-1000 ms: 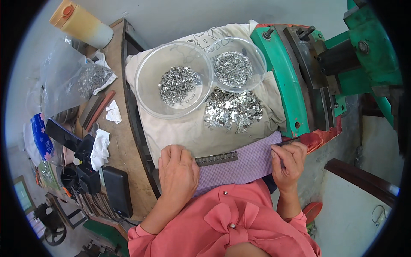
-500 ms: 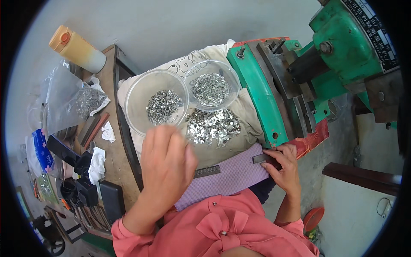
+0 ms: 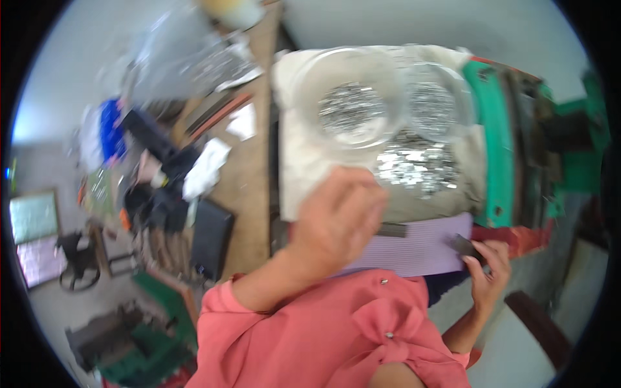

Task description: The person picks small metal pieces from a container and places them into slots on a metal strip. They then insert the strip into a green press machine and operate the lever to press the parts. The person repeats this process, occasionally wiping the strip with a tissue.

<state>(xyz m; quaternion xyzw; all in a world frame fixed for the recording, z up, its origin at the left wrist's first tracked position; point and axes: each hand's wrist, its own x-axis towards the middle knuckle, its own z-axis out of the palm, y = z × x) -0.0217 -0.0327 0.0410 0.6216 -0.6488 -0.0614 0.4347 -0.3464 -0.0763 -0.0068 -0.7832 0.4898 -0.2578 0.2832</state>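
Observation:
My left hand (image 3: 339,220) is curled above the left part of the purple ribbed mat (image 3: 427,242), blurred by motion. Its fingertips are drawn together, and what they hold, if anything, is hidden. Partly behind that hand, a dark notched metal strip (image 3: 393,229) lies on the mat. At the mat's right end my right hand (image 3: 490,271) pinches a short dark metal bar (image 3: 467,249) between thumb and fingers. Beyond the mat is a loose pile of shiny flat metal pieces (image 3: 417,165). Behind it stand two clear round tubs, the left tub (image 3: 307,123) and the right tub (image 3: 467,97), both holding small metal parts.
A green press (image 3: 498,149) stands on the right. To the left, a wooden table (image 3: 249,213) carries crumpled tissue (image 3: 206,168), a black case (image 3: 212,236), a reddish bar (image 3: 220,116) and a plastic bag (image 3: 168,61). A pale cloth (image 3: 294,174) lies under the tubs.
The whole view has swung left, so the tubs and press appear farther right. My left hand stays curled near the mat; my right hand still grips the dark bar, now tilted.

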